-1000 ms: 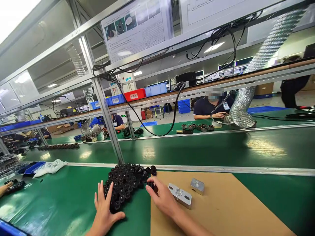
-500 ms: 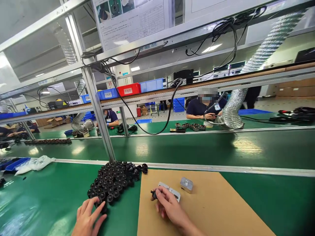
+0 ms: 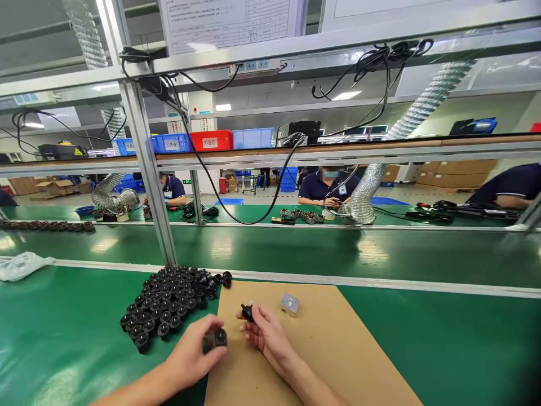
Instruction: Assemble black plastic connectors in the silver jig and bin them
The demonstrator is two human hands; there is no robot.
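Note:
My left hand [image 3: 192, 352] is closed, thumb and fingers around a round black lens housing [image 3: 220, 337] with a glossy centre, held over the left edge of a brown cardboard sheet [image 3: 321, 349]. A little to its right, my right hand [image 3: 268, 341] pinches a small black part [image 3: 247, 312] with a short stub pointing up and left. Behind that hand, a silver metal block [image 3: 290, 304] rests on the cardboard. The pale metal plate seen earlier beside it is mostly hidden by my right hand. A heap of similar black lens housings [image 3: 169, 304] lies left of the cardboard.
A metal post [image 3: 147, 186] rises behind the heap, and a rail [image 3: 380, 283] borders the green bench. A black cable [image 3: 253, 221] hangs down in a loop. Across the belt a co-worker [image 3: 325, 186] sits near a silver duct [image 3: 367, 194]. A plastic bag [image 3: 23, 266] lies far left.
My left hand has lifted a lens housing from the heap and carried it right, to the cardboard. My right hand keeps the small black part, now raised. The view has shifted and levelled.

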